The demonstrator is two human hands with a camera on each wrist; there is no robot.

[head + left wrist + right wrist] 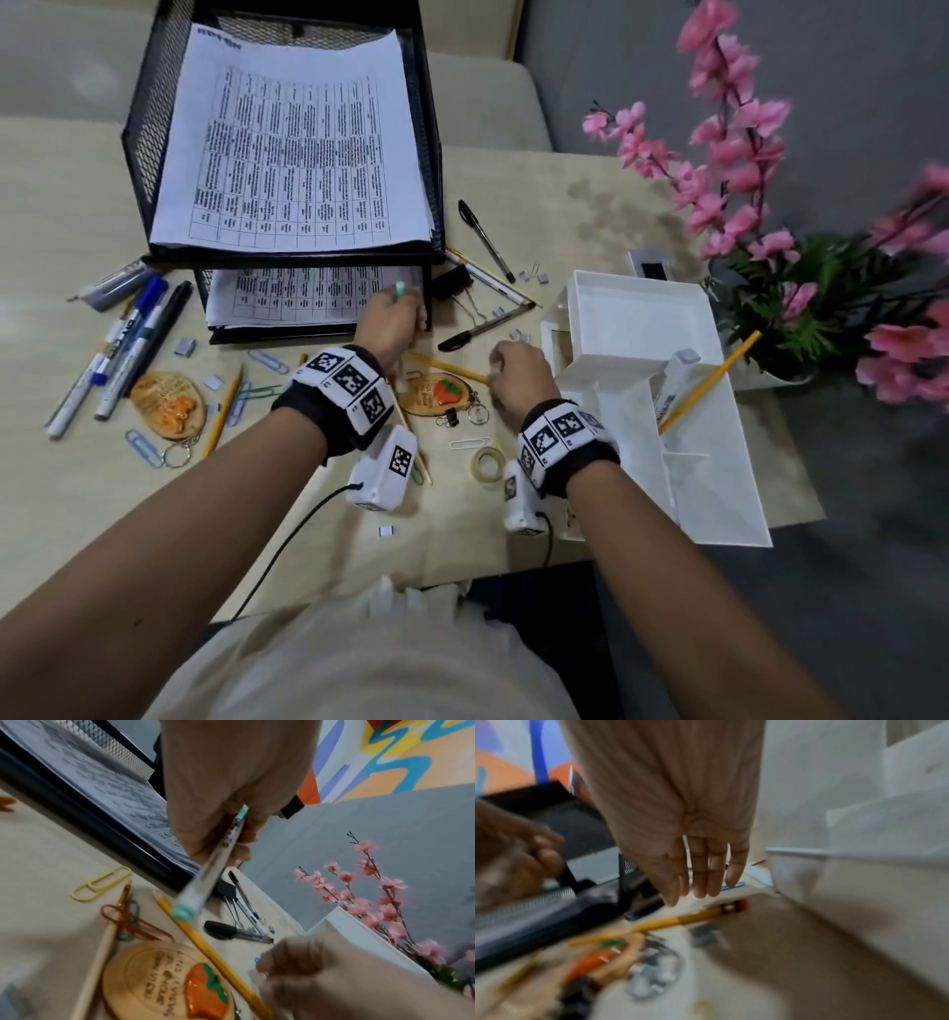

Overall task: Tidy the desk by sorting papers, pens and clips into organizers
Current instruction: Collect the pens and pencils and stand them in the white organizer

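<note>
**Inspector:** Report the item in hand first.

**Operator:** My left hand point(218, 805) has its fingers curled round a white pen point(213, 862) with pale green ends. It is lifted off the desk, slanted, just in front of the lower tier of the black mesh paper tray point(154, 118). The barrel looks slim, smooth and rigid, with blurred print along it.

**Inspector:** And the right?

**Operator:** My right hand point(687, 833) holds nothing that I can see. From its wrist view the fingers hang fairly straight and close together over the desk; from the head view it looks loosely curled. It hovers over a yellow pencil point(452, 367), beside the white organizer point(642, 329).

**Inspector:** Progress?

**Operator:** I judge it partly done. The printed sheets point(292, 149) sit in both tray tiers, so the papers look sorted. The white organizer holds only a marker point(675, 383) and one pencil point(711, 380), leaning upright in a compartment.

**Inspector:** Outstanding?

**Operator:** Most of it. A cluster of markers and pens point(123, 339) lies at the left. Black pens point(485, 239) lie between tray and organizer. Paper clips point(267, 360), a binder clip point(452, 282), small metal clips and more pencils are scattered about. Two wooden keychains point(436, 393) and a tape roll point(488, 462) lie there too.
</note>
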